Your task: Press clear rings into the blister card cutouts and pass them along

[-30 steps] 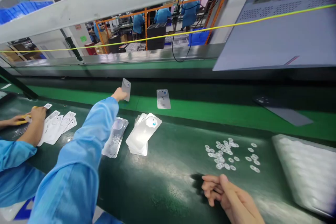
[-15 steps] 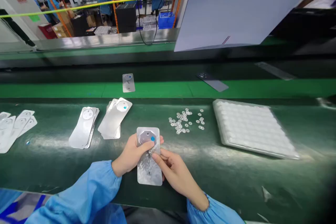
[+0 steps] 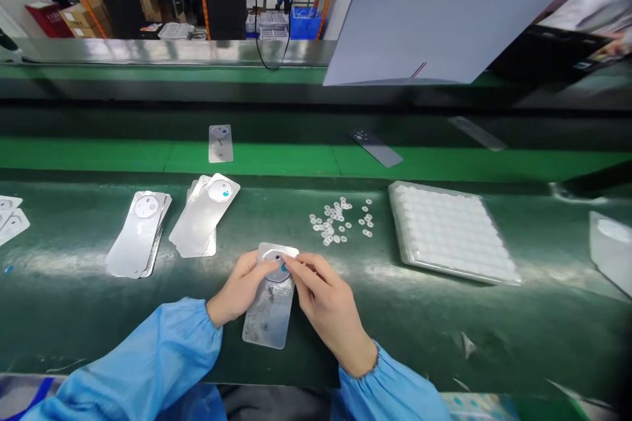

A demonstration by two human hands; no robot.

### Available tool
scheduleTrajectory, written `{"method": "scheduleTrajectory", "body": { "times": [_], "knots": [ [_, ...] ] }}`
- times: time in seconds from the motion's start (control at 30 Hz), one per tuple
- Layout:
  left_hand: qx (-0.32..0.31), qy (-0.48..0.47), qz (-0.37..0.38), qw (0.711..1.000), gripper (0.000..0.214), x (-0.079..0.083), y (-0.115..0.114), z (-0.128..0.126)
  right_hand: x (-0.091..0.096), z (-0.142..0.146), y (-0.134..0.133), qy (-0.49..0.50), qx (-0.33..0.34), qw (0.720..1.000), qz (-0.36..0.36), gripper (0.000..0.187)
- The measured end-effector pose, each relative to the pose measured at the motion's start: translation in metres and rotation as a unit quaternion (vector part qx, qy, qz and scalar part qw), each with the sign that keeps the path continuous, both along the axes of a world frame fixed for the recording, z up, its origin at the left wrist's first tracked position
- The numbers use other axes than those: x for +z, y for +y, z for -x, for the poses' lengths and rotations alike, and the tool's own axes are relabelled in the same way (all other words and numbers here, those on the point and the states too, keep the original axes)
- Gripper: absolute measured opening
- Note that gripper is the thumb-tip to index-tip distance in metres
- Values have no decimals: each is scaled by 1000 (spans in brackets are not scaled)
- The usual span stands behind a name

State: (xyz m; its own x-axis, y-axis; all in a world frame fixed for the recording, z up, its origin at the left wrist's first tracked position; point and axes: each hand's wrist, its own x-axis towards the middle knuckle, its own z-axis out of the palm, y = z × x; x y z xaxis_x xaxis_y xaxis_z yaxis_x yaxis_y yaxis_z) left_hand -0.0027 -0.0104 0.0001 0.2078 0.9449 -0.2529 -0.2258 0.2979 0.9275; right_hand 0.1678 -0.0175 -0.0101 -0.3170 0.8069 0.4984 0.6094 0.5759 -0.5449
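Observation:
A silvery flat panel (image 3: 267,316) with a round window and a small blue tab at its top lies in front of me on the dark green bench. My left hand (image 3: 240,289) grips its left edge, thumb on the round window. My right hand (image 3: 323,306) pinches at the blue tab with thumb and forefinger. Two stacks of like panels lie to the upper left, one (image 3: 137,235) plain and one (image 3: 205,217) with a blue tab. Several small clear discs (image 3: 340,220) are scattered just beyond my hands.
A white tray (image 3: 451,233) of tiny cells sits right of the discs. One panel (image 3: 220,143) and a dark panel (image 3: 376,147) ride on the green conveyor belt behind. More panels (image 3: 8,218) lie at the far left. A grey sheet (image 3: 444,13) overhangs at the upper right.
My left hand came back from the conveyor, and both hands took up one panel at the bench front. Since half a second ago my right fingers moved up to the blue tab.

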Motion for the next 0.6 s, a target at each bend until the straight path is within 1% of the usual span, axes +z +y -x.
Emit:
{"method": "scheduleTrajectory", "body": {
  "times": [0.07, 0.13, 0.23, 0.3, 0.37, 0.4, 0.43, 0.5, 0.53, 0.57, 0.6],
  "knots": [
    [2, -2, 7, 1000, 25, -2, 0, 1, 1, -2, 0, -20, -3, 1000, -6, 33],
    [3, 21, 3, 1000, 26, -3, -1, 1, 3, -4, -1, -43, -10, 999, -4, 27],
    [2, 47, -10, 999, 27, -4, -1, 1, 6, -4, -2, -60, -20, 998, 13, 22],
    [5, 57, -17, 998, 28, -5, -1, 1, 7, 0, -1, -27, -24, 998, 47, 24],
    [15, 57, -13, 998, 28, -5, -1, 1, 9, 6, 2, 59, -16, 991, 117, 26],
    [20, 48, -5, 999, 28, -5, -1, 1, 10, 8, 4, 117, -12, 979, 167, 27],
    [21, 31, 10, 999, 28, -4, 0, 1, 12, 8, 6, 182, -9, 958, 224, 28],
    [14, -21, 55, 998, 29, -3, 0, 0, 16, -3, 8, 305, -22, 896, 322, 33],
    [9, -47, 77, 996, 31, -2, 0, 0, 18, -15, 6, 355, -42, 867, 348, 36],
    [5, -66, 97, 993, 33, -2, -1, 0, 20, -32, 1, 395, -71, 845, 354, 38],
    [3, -79, 111, 991, 36, -2, -1, 0, 22, -53, -6, 418, -110, 832, 348, 38]
  ]
}}
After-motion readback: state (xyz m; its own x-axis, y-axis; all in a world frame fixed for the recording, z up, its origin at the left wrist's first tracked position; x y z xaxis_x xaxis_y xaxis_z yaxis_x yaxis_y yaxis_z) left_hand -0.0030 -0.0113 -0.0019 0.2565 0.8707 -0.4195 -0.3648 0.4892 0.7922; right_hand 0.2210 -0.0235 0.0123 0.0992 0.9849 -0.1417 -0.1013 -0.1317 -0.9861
